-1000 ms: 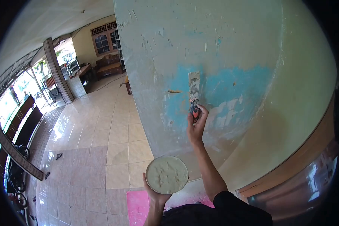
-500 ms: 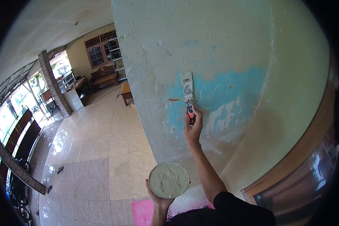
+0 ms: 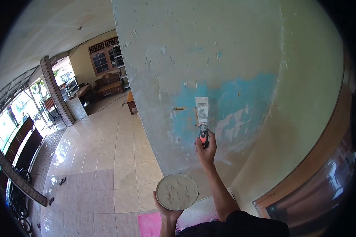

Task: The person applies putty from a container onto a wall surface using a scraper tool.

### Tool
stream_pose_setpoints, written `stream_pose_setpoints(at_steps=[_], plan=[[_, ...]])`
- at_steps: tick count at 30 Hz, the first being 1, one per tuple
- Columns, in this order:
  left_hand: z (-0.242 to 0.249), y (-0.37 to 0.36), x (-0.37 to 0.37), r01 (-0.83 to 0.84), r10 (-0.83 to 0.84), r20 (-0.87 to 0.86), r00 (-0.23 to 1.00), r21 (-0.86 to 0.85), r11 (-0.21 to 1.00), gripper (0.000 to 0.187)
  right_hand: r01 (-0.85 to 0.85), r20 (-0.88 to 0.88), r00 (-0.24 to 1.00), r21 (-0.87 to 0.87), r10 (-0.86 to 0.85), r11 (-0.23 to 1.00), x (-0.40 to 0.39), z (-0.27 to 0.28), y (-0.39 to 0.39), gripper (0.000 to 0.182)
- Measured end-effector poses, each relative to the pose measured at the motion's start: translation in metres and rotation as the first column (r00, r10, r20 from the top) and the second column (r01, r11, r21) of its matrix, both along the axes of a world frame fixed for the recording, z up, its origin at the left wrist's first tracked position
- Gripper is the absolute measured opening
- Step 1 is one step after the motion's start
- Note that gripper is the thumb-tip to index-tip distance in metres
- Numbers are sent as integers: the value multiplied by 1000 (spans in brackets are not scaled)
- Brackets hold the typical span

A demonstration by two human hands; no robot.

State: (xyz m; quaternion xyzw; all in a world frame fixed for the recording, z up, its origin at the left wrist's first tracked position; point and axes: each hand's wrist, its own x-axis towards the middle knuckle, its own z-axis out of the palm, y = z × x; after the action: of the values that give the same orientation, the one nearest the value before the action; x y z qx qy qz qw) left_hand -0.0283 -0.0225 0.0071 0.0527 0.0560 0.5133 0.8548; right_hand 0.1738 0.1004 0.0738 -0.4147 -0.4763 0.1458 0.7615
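My right hand (image 3: 206, 149) is closed round the black and orange handle of a putty knife (image 3: 202, 111), its blade smeared with pale filler. The blade overlaps the blue patch (image 3: 245, 93) of the wall (image 3: 194, 51), which is otherwise coated in grey-green filler. Just left of the blade, a short brown gouge (image 3: 180, 108) marks the surface. Down at the lower middle, my left hand (image 3: 168, 209) holds a round tub of putty (image 3: 177, 191) from its left side and underneath. The putty's top is lumpy and pale.
A wooden-framed door (image 3: 304, 185) stands at the right. Below the tub lies a pink and white sheet (image 3: 149, 224). Glossy floor tiles (image 3: 95, 158) stretch left toward a wooden bench (image 3: 108, 85), a pillar (image 3: 57, 91) and parked motorbikes (image 3: 20, 207).
My right hand has moved the putty knife down the wall, from the blue patch's top edge to lower within it. My left hand and the tub have barely shifted.
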Motion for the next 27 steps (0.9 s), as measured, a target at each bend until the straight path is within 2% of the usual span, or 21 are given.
stream_pose_setpoints(at_steps=[2, 4, 5, 7, 8, 10, 11, 13, 14, 16, 21, 23, 27], plan=[[-1, -2, 2, 1, -1, -9, 1000, -6, 1000, 82, -29, -36, 999, -7, 29, 1000, 1, 12, -4, 39], [-3, -2, 4, -18, 18, -19, 1000, -13, 1000, 82, 129, 100, 985, 135, -143, 982, 5, 19, 0, 43], [-5, -1, 5, -19, 19, -19, 1000, -15, 1000, 82, 128, 100, 985, 133, -142, 983, 7, 23, 0, 43], [-8, 0, 7, -15, 15, 7, 1000, -51, 999, 82, 252, 236, 928, 172, -288, 952, 9, 32, 0, 47], [-7, 0, 7, -17, 17, 8, 1000, -52, 999, 82, 250, 236, 929, 172, -286, 953, 11, 33, 3, 47], [-5, 0, 8, -8, 8, 3, 1000, -45, 999, 82, 352, 358, 839, 219, -411, 910, 15, 30, 10, 50], [-5, 0, 9, -7, 7, 2, 1000, -44, 999, 82, 353, 356, 839, 219, -412, 909, 16, 30, 14, 50], [-6, 1, 9, 4, -4, -4, 1000, -22, 1000, 82, 475, 418, 718, 291, -556, 831, 11, 33, 22, 53], [-6, 2, 9, 4, -5, -7, 1000, -19, 1000, 82, 476, 414, 719, 292, -558, 830, 8, 33, 24, 53], [-6, 3, 8, 12, -12, -3, 1000, -15, 1000, 81, 434, 443, 767, 176, -465, 884, 2, 34, 28, 55], [-4, 10, 7, -16, 15, -4, 1000, -18, 1000, 78, 450, 471, 752, 147, -462, 881, 0, 31, 18, 56], [0, 10, 8, -16, 16, -7, 1000, -30, 999, 78, 451, 512, 760, 28, -400, 892, 2, 22, 11, 57], [3, 8, 9, 3, -3, -4, 1000, -21, 1000, 76, 427, 515, 758, 73, -400, 901, 14, -9, 6, 57]])
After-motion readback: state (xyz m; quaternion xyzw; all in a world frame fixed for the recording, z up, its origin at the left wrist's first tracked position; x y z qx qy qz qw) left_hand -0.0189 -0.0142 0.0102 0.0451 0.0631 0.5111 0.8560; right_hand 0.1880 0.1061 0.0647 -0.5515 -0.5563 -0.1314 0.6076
